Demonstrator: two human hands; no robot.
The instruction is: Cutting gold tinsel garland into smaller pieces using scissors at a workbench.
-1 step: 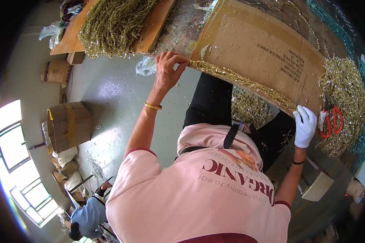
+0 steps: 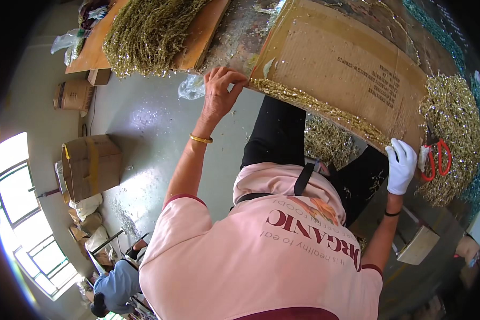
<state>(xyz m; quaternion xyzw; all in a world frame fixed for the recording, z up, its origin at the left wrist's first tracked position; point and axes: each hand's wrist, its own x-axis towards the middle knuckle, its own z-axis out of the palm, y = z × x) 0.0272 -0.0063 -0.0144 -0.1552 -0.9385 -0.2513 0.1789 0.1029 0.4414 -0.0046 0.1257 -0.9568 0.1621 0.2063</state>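
Observation:
A strand bundle of gold tinsel garland [image 2: 317,104] lies stretched along the near edge of a flat cardboard sheet [image 2: 325,58]. My bare left hand [image 2: 224,90] pinches the bundle's left end at the sheet's corner, thumb and forefinger together. At the opposite end, my right hand [image 2: 401,166], in a white glove, has its fingertips closed on the tinsel and the cardboard edge. The exact grip under the glove is partly hidden. Red-handled scissors [image 2: 436,159] lie just right of the glove, against a large heap of gold tinsel [image 2: 453,122].
More gold tinsel [image 2: 149,37] hangs over an orange-brown board [image 2: 200,40] at far left. Teal tinsel [image 2: 437,26] runs along the far right. Below the cardboard, loose tinsel [image 2: 329,141] shows by my legs. Cartons [image 2: 93,165] stand on the left floor; another person [image 2: 114,288] sits lower left.

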